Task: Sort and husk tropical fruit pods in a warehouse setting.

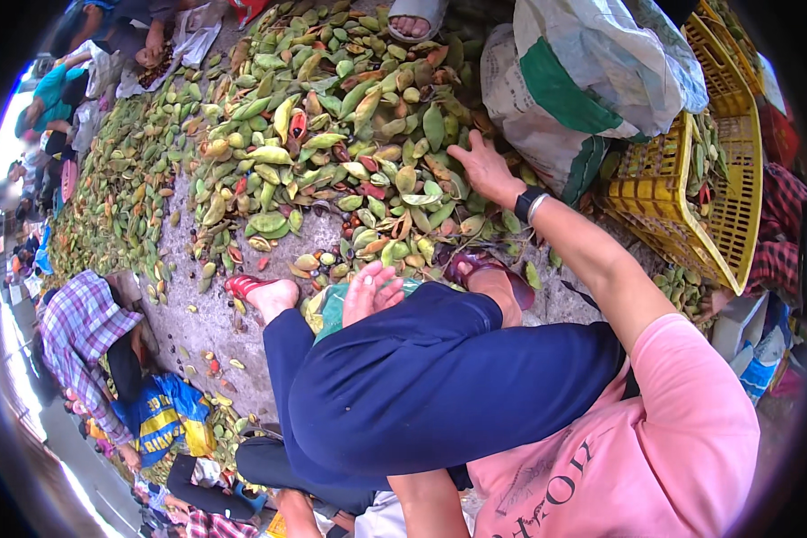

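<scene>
A broad heap of green and brownish seed pods (269, 152) lies on the ground before me, some split to show red insides. My right hand (489, 170) reaches to the heap's right edge, fingers apart at the pods beside a white-and-green woven sack (547, 108). Nothing shows in its grasp. Just beyond my raised knee, my left hand (370, 291) has its palm turned up and fingers loosely spread, with nothing visible in it. It is over a green bag (334, 309), mostly hidden by my leg. Small dark seeds (345, 220) lie scattered among the pods.
A yellow plastic crate (735, 179) with pods in it leans at the right, beside the sack. Someone's sandalled foot (412, 22) stands at the heap's far edge. Another person in a checked shirt (90, 323) bends over a blue-and-yellow sack (166, 417) at the left.
</scene>
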{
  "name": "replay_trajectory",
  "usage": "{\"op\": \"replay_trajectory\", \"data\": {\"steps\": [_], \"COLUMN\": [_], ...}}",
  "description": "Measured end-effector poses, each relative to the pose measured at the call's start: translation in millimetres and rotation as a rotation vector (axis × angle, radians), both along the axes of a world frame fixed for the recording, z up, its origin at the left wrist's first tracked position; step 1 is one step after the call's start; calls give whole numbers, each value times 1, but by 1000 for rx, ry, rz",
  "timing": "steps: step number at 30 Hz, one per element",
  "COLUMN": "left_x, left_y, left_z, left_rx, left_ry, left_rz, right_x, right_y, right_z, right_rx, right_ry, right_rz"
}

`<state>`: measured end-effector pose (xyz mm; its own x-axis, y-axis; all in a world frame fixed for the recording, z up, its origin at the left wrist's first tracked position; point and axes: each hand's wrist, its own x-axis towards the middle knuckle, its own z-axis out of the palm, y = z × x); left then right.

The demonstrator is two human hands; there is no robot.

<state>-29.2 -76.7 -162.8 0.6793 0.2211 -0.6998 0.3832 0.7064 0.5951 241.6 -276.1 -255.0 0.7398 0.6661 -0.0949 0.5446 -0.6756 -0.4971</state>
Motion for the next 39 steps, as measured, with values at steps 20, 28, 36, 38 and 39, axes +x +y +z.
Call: {"op": "replay_trajectory", "data": {"steps": [20,28,36,38,39], "left_x": [113,84,89,90,90], "left_y": [-85,-64,-61,-68,-68], "left_z": [-23,-37,-34,-31,-28], "left_rx": [-326,-461,-269,-238,-222], "left_ry": [-199,-129,-38,-35,-24], "left_rz": [-25,152,-38,-18,-35], "right_x": [-60,-45,32,44,42], "right_y": [-11,-3,-18,-29,-30], "right_z": [51,99,-7,-14,-4], "right_rx": [505,104,-55,99,229], "right_ry": [209,452,75,120,356], "right_rz": [69,663,-25,25,14]}}
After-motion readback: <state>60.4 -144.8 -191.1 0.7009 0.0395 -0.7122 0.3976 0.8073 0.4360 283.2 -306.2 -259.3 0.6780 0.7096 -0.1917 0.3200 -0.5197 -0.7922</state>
